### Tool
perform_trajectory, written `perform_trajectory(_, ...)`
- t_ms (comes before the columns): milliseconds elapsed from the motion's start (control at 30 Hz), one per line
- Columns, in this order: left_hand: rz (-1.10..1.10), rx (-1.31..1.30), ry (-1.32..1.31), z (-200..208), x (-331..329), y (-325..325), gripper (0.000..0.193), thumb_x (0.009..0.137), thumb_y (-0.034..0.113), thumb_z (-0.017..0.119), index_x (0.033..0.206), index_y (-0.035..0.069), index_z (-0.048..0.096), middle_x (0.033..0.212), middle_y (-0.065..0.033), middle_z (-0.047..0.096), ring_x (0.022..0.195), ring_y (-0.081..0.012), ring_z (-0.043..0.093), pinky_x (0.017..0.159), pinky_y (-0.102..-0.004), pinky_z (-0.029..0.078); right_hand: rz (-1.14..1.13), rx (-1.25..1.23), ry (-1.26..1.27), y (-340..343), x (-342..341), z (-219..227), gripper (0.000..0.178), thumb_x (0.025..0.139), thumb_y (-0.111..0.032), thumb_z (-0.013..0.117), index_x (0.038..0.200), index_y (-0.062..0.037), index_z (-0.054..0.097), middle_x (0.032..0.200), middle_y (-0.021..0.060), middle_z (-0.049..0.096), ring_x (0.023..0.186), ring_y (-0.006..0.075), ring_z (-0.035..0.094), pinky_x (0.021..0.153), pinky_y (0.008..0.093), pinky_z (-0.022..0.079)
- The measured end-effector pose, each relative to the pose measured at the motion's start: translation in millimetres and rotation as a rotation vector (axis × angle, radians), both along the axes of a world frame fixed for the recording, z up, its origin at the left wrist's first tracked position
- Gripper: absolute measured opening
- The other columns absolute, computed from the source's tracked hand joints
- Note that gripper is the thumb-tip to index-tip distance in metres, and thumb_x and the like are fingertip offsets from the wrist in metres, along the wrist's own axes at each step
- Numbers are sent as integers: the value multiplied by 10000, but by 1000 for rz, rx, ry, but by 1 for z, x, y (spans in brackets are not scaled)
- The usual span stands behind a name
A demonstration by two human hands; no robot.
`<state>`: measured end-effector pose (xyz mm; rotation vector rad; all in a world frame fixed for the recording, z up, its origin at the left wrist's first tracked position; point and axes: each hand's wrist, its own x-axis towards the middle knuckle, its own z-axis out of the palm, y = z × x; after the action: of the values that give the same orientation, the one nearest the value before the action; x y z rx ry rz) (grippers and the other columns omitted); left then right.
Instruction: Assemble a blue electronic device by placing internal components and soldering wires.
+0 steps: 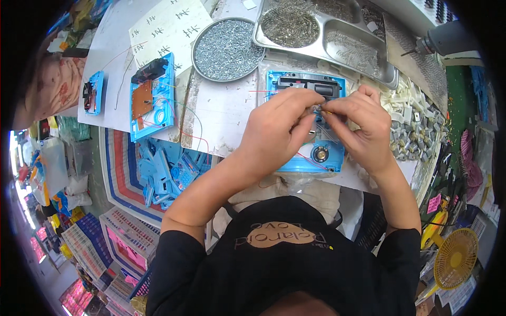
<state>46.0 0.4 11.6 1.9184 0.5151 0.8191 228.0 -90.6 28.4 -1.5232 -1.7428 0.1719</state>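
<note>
In front of me lies an open blue plastic casing (289,164), with a black mechanism (328,89) along its far side and a round speaker (320,153) at its near right. Above the casing my left hand (279,126) and my right hand (363,122) meet, both closed in a pinch. Between the fingertips shows a small metallic part (317,109), too covered to tell its kind. Thin wires run from the casing under my hands. My hands hide the casing's middle.
Left stand two more blue casings (167,100) (95,94) with trailing wires. A round tray (226,50) of small metal pieces and a steel compartment tray (321,52) sit beyond. Grey and white parts (411,126) are heaped right, near an electric screwdriver (448,39). Another person's arm (60,87) is far left.
</note>
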Motion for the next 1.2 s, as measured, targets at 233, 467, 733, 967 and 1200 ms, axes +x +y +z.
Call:
perform_trajectory(233,-26,31,72,1,10,7,159,829,-4,715,988,11,716,898,-132,719,809,-308,702,723,-377,553,18,45,-38,0,4,-2,156,743,-40,815,850,-69,706,755,36,694,675,207,638,753,380,436)
perform_trajectory(467,-19,89,82,-1,14,5,118,824,0,728,939,20,714,874,-118,709,783,-299,692,698,-371,545,-40,-23,-100,-18,15,3,153,740,-50,828,829,-67,704,715,30,663,644,212,601,784,392,454)
perform_trajectory(733,-31,254,86,-2,16,5,137,818,18,742,948,40,703,894,-90,672,794,-284,671,694,-371,538,-1079,119,542,-258,113,6,167,966,-53,674,1113,27,658,1074,94,679,880,161,617,861,298,501)
perform_trajectory(967,-42,555,154,-4,23,5,135,793,60,763,910,88,702,892,-51,642,820,-258,621,740,-375,457,-1121,451,1264,-383,215,-20,278,1031,-273,633,1180,-40,603,1050,97,630,850,190,575,835,358,490)
perform_trajectory(1200,10,610,281,4,32,-3,172,733,118,819,875,99,722,1171,-80,616,1019,-272,558,922,-417,355,-1254,511,810,-364,252,-13,365,1067,-280,561,1340,-38,582,1011,117,648,821,189,563,841,360,487)
